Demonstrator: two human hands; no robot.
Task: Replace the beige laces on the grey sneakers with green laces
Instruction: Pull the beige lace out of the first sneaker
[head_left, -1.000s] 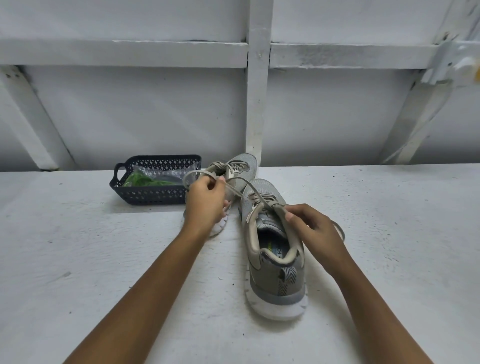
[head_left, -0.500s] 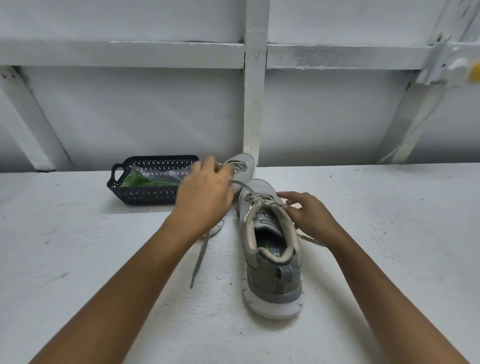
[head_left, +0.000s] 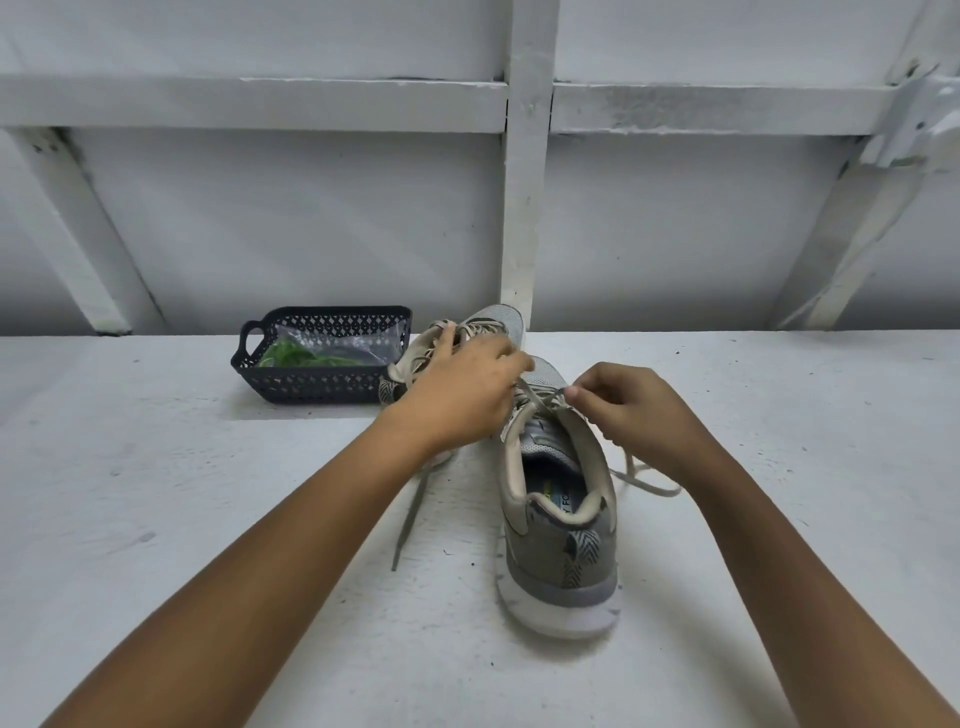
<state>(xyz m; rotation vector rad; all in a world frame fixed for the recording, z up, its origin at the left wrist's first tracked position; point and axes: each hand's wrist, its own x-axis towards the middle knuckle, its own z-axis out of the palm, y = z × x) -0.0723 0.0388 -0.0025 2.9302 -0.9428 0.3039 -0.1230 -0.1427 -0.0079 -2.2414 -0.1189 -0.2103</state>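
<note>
At frame centre both forearms reach over the bench (head_left: 156, 519) to the near grey sneaker (head_left: 563, 525), the right hand (head_left: 634, 410) pinching its beige lace (head_left: 543, 401) between curled fingers (head_left: 584, 396), the left hand (head_left: 462, 395) arched palm-down beside it, grip hidden.

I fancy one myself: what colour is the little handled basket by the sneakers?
The basket is dark navy, nearly black, with perforated walls; head view.

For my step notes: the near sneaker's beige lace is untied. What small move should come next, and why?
Probably the right hand should draw the beige lace it pinches out of the top eyelets of the near sneaker: the lace ends trail loose on the table, yet the lace crosses through the eyelets.
</note>
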